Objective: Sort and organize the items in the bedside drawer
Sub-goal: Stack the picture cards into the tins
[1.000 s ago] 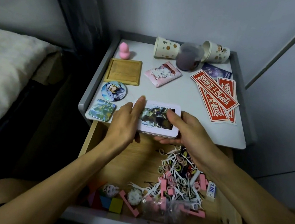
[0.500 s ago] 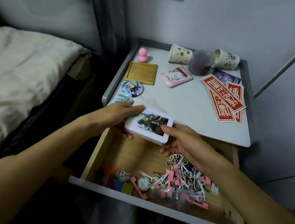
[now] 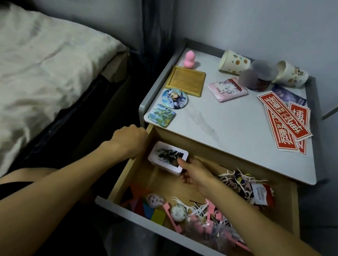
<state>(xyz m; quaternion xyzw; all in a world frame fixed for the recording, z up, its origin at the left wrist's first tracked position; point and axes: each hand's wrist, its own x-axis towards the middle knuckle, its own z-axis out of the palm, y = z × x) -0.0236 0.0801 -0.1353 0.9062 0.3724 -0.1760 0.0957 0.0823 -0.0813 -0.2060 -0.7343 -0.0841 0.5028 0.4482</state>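
The right hand (image 3: 195, 174) reaches into the open drawer (image 3: 294, 209), its thumb on the top face of a white card stack (image 3: 167, 156) and its other fingers curled at the stack's right edge, pinching it. The stack lies nearly flat in the drawer's far-left corner, picture side up, its long axis running from the left wall toward the right hand, tilted a little. The left hand (image 3: 129, 142) is just left of the stack, curled over the drawer's left wall near the far corner; its fingers are hidden behind the wall, so I cannot tell whether they touch the stack.

Right of the right hand lies a tangle of white floss picks (image 3: 236, 180) with hair ties and a small red-and-white packet (image 3: 261, 194). Nearer the drawer front, below the right forearm, sit coloured tiles (image 3: 153, 213), a small doll face (image 3: 155, 200), a round white badge (image 3: 177, 213), pink strips (image 3: 171, 218) and a clear bag (image 3: 207, 228).

Beyond the hands, the nightstand top (image 3: 227, 130) carries a square badge (image 3: 161, 115) and a round badge (image 3: 174, 98) near its left edge, then a wooden tray (image 3: 186, 81) and a pink sponge (image 3: 188, 60). Further right are a pink pouch (image 3: 228, 88), two tipped paper cups (image 3: 234, 63) either side of a grey plastic cup (image 3: 257, 77), and red stickers (image 3: 285, 118). A bed (image 3: 33, 64) lies left of the left arm.
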